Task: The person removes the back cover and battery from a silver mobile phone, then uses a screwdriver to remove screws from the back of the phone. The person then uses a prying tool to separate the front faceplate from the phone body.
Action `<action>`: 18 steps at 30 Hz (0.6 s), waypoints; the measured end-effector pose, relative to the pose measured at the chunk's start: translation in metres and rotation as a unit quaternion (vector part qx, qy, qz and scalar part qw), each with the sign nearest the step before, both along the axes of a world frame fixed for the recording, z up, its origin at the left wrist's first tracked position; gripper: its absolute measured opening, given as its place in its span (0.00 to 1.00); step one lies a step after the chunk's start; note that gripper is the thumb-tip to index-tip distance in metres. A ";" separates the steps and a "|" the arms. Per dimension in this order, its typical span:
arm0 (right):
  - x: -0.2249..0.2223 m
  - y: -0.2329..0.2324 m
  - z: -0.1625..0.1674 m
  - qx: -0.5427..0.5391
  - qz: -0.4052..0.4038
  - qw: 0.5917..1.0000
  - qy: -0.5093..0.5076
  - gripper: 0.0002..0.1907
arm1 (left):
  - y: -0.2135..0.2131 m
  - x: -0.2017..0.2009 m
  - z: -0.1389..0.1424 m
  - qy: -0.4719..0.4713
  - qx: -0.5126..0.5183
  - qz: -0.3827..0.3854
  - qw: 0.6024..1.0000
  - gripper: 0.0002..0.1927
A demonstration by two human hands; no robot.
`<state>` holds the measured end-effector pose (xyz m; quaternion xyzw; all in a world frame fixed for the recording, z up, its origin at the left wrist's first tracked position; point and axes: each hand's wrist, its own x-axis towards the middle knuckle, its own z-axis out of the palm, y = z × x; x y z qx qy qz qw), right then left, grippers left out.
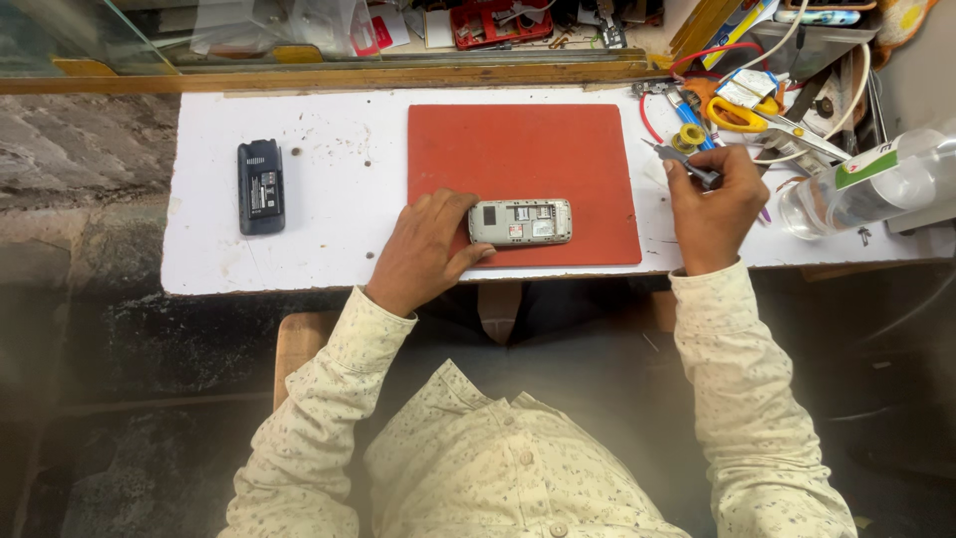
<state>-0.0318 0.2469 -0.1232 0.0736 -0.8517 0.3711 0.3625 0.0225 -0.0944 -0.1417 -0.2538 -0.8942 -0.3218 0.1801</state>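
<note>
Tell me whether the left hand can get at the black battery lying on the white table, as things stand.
Probably yes. The left hand rests on the opened phone on the red mat, and only bare white table lies between it and the black battery. It would have to let go of the phone first.

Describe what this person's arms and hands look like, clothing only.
Both arms wear long sleeves of a cream shirt with a fine dark speckled print, buttoned down the front. The cuffs end at the wrists. The left hand and right hand are bare: no gloves, and no rings or watch visible.
</note>
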 end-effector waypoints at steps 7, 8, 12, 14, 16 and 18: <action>-0.010 -0.004 -0.012 0.101 -0.029 0.995 -0.003 0.14 | 0.000 -0.002 0.001 0.004 0.021 0.004 1.000 0.28; -0.010 -0.004 -0.012 0.112 -0.039 0.993 -0.026 0.14 | 0.000 -0.002 0.003 0.009 0.028 0.004 1.000 0.28; -0.010 -0.004 -0.010 0.164 -0.047 0.985 -0.034 0.13 | 0.004 -0.004 0.013 -0.118 0.104 0.023 0.987 0.27; -0.007 -0.005 -0.006 0.158 -0.013 0.987 0.003 0.12 | 0.007 -0.005 0.019 -0.126 0.133 0.015 0.983 0.26; -0.002 -0.008 -0.001 0.115 0.046 0.991 0.045 0.11 | 0.010 -0.008 0.024 -0.076 0.133 0.014 0.988 0.26; 0.002 -0.014 0.003 0.010 0.202 0.979 -0.016 0.15 | 0.016 -0.013 0.028 -0.043 0.146 0.002 0.988 0.25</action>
